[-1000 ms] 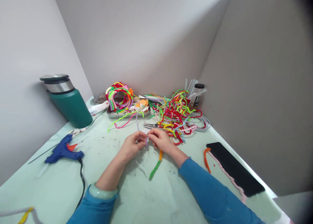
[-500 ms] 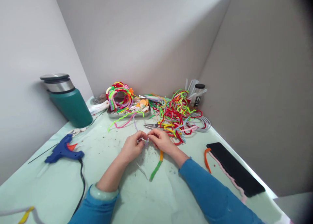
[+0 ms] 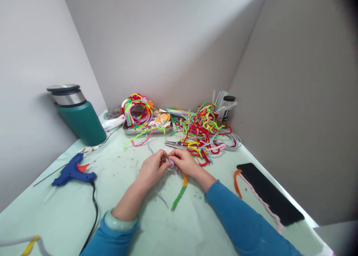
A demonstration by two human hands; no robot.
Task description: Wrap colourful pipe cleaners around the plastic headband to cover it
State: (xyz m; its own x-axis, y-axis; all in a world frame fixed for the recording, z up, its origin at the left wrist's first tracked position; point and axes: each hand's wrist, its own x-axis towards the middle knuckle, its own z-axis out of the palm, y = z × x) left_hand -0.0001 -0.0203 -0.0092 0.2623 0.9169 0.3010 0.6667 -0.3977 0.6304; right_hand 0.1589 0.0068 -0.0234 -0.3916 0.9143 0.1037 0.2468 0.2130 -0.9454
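My left hand (image 3: pixel 152 168) and my right hand (image 3: pixel 183 161) meet at the middle of the pale green table (image 3: pixel 56 218), fingers pinched together on a small lilac pipe cleaner piece (image 3: pixel 170 162). A thin lilac tail runs up and left from the left fingers. A green and orange pipe cleaner (image 3: pixel 179 194) lies on the table just under my right wrist. Small scissors (image 3: pixel 173 144) lie just beyond my fingers.
A tangled pile of coloured pipe cleaners (image 3: pixel 203 131) lies at the back right, a metal tray (image 3: pixel 148 127) with finished pieces behind. A blue glue gun (image 3: pixel 72 172) and green flask (image 3: pixel 79 116) are left; a black phone (image 3: pixel 270 192) is right.
Both hands have drawn closer together and turned slightly, and the lilac piece has bunched into a small ball between the fingertips. Its loose tail has swung lower and left.
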